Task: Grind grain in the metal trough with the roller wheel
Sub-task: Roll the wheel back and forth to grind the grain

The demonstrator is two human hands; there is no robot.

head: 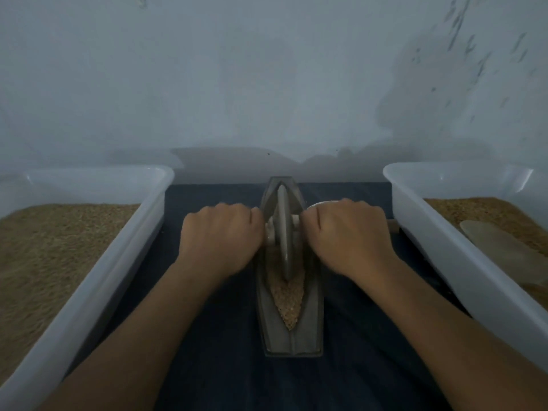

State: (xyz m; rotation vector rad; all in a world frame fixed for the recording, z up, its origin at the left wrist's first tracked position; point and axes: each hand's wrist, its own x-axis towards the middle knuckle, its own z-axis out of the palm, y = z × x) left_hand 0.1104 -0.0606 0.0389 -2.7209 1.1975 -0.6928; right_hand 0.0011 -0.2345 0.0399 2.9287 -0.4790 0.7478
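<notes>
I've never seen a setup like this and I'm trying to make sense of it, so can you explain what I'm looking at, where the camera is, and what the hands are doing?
There is no machine here: a person works with bare hands, and the single picture comes from a camera worn on their head, looking forward and down.

In the middle, on a dark blue cloth, lies a narrow boat-shaped metal trough with grain in its groove. A roller wheel stands upright in the trough on a crosswise axle. The left hand and right hand each grip one end of that axle, fingers curled round it, on either side of the wheel.

A white plastic tub on the left and another tub on the right both hold brownish grain. In the right one rests a pale scoop-like tool, only partly visible.
</notes>
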